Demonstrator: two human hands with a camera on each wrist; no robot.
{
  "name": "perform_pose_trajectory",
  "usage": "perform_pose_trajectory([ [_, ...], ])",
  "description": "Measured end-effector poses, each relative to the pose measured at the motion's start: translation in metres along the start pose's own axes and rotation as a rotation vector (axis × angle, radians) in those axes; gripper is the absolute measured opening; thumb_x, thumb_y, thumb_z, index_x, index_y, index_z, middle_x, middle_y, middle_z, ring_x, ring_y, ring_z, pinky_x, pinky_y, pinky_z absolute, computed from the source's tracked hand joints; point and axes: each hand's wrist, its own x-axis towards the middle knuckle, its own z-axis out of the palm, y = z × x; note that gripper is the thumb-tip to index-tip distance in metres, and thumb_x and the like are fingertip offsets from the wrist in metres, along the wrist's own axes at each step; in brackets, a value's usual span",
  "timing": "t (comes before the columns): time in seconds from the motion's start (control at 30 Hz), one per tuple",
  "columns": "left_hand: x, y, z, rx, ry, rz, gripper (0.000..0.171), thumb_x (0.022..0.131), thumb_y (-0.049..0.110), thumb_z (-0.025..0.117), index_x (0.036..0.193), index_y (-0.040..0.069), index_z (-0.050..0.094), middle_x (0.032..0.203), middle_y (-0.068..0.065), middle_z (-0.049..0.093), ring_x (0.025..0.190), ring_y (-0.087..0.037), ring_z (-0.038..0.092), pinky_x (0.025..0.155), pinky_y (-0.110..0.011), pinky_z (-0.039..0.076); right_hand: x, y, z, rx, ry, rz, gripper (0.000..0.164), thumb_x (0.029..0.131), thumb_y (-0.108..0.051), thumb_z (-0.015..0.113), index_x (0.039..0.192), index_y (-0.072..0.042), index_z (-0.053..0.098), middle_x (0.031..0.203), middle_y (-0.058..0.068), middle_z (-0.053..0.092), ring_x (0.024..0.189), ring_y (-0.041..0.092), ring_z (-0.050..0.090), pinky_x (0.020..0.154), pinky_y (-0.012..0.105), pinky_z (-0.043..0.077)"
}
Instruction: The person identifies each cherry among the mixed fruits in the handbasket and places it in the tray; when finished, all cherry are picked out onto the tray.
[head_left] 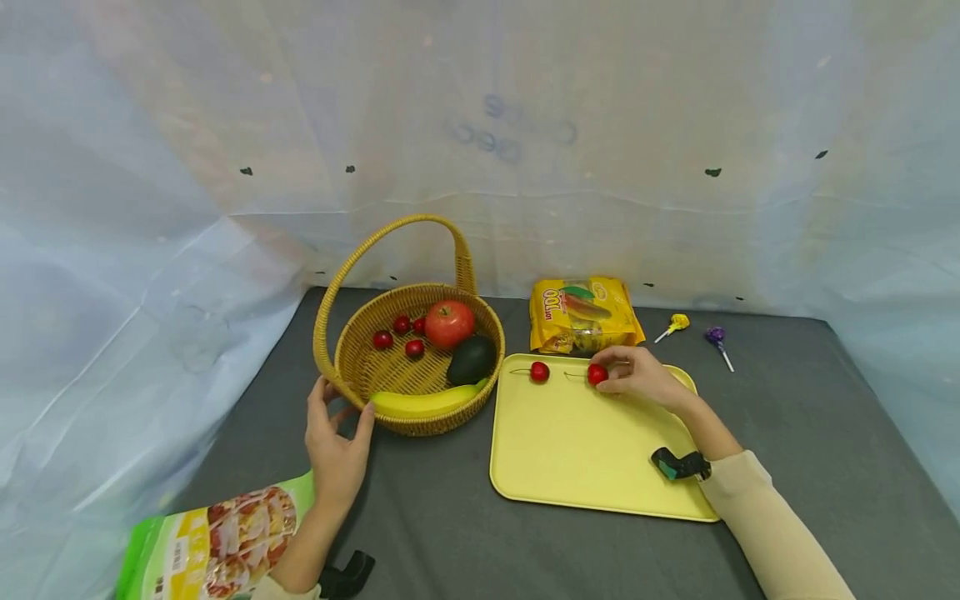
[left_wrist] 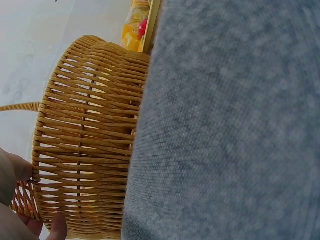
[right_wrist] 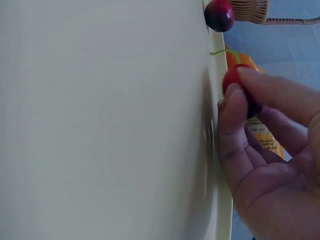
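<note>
My right hand (head_left: 640,377) pinches a red cherry (right_wrist: 235,77) between thumb and fingertips, over the far side of the yellow tray (head_left: 585,450). The cherry's thin stem points left in the head view. A second cherry (head_left: 539,372) lies on the tray to the left. At the near left of the wicker basket (head_left: 420,429), my left hand (head_left: 337,446) grips the rim where the handle (head_left: 330,317) joins it. Inside the basket are several cherries (head_left: 414,349), a red apple (head_left: 450,325), a dark green avocado (head_left: 472,361) and a banana (head_left: 423,403).
Behind the tray lies a yellow snack bag (head_left: 585,315) with a mango picture. A yellow lollipop (head_left: 678,322) and a purple lollipop (head_left: 716,335) are at the back right. A green food bag (head_left: 247,533) lies at the near left, partly behind my left forearm.
</note>
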Motion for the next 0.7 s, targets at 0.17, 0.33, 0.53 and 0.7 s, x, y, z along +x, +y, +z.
perform_pose_trajectory([
  [0.17,0.000,-0.001,0.000,0.006,0.004,-0.002,0.075,0.088,-0.007,0.070,0.152,0.011,0.037,0.128,-0.023,0.051,0.117,-0.020,0.050,0.088,-0.016,0.050,-0.001,-0.002,0.004,-0.030,-0.002,-0.030,0.038,0.087,0.002,0.074,0.122,0.011,0.061,0.106,0.025,0.064,0.073,0.020,0.064,0.062,0.026,0.056],
  [0.33,0.000,-0.001,0.000,0.008,0.005,-0.007,0.074,0.089,-0.007,0.070,0.152,0.011,0.037,0.127,-0.024,0.051,0.117,-0.020,0.050,0.088,-0.015,0.050,0.000,-0.004,0.006,-0.110,0.024,-0.049,0.036,0.085,0.002,0.076,0.118,0.011,0.064,0.090,0.018,0.067,0.071,0.018,0.061,0.062,0.022,0.052],
  [0.53,0.000,-0.001,0.000,0.013,0.002,-0.007,0.074,0.089,-0.006,0.070,0.153,0.011,0.036,0.128,-0.025,0.050,0.118,-0.020,0.050,0.088,-0.017,0.051,-0.001,-0.013,0.004,-0.277,0.044,-0.086,0.038,0.084,-0.003,0.079,0.118,0.010,0.066,0.095,0.017,0.066,0.071,0.017,0.060,0.060,0.023,0.051],
  [0.7,0.000,0.000,-0.001,-0.001,0.004,-0.006,0.074,0.088,-0.007,0.070,0.153,0.009,0.036,0.128,-0.025,0.050,0.118,-0.019,0.049,0.088,-0.019,0.052,0.008,-0.051,-0.002,-0.432,0.090,-0.111,0.041,0.086,-0.007,0.078,0.122,0.008,0.065,0.113,0.023,0.065,0.071,0.020,0.061,0.060,0.030,0.053],
])
